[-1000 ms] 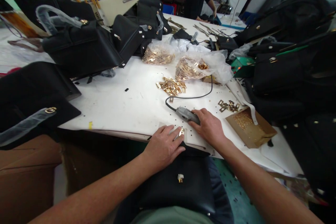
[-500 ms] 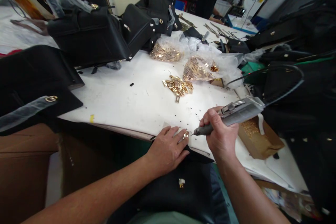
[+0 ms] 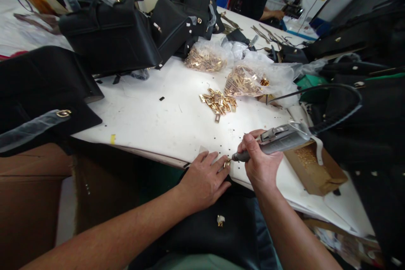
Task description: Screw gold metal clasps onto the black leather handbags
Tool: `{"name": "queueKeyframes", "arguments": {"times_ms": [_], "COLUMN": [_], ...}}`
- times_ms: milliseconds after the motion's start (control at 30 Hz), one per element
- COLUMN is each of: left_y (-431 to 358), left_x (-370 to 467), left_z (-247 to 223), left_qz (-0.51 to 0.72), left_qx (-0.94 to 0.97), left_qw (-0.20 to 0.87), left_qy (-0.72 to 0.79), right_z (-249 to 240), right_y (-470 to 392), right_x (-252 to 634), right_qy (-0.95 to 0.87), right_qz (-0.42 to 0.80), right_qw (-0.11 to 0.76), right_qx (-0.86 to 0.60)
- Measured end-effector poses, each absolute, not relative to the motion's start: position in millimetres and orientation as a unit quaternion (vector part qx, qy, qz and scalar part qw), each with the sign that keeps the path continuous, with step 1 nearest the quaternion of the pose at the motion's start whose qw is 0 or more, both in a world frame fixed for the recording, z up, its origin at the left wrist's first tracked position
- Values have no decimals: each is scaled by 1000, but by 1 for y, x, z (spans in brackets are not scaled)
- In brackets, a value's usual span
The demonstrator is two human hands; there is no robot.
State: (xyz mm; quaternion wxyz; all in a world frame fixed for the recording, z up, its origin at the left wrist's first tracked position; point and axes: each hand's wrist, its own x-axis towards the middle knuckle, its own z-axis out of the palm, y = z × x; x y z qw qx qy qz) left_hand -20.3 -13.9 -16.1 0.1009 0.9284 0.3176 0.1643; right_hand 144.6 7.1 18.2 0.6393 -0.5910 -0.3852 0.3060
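Observation:
My right hand [image 3: 262,162] is wrapped round a grey electric screwdriver [image 3: 281,140] whose cable loops off to the right. Its tip points left and meets, or nearly meets, a small gold metal fitting [image 3: 226,163] at the table's front edge. Palm down, my left hand [image 3: 205,179] lies with fingers spread, the index fingertip against that fitting. Below both hands a black bag [image 3: 202,232] rests on my lap, a small gold-and-white piece [image 3: 220,220] on its front. What lies under my left palm is hidden.
A pile of gold fittings [image 3: 218,103] lies on the white table [image 3: 152,122], before clear bags of fittings [image 3: 242,82]. A cardboard box [image 3: 316,173] of small gold pieces stands right. Black handbags [image 3: 107,38] crowd the left; a co-worker's arm [image 3: 272,14] shows behind.
The screwdriver has moved left in my right hand, its tip now at the gold fitting. My left hand has stayed in place, and the view has shifted slightly.

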Motion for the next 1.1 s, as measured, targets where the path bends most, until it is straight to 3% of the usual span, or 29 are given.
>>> {"name": "queueKeyframes", "arguments": {"times_ms": [567,1100], "left_y": [-14,-8], "left_x": [-21,-13], "left_z": [-17,-19], "left_qz": [167,226], "left_qx": [929,901], "left_qw": [96,129], "left_qy": [315,348], "right_z": [17,49], "right_y": [9,-18], "right_x": [145,137], "right_qy": [-379,-368], "right_qz": [308,376], "right_qw": [661,709], "right_qx": [-569,-469]}}
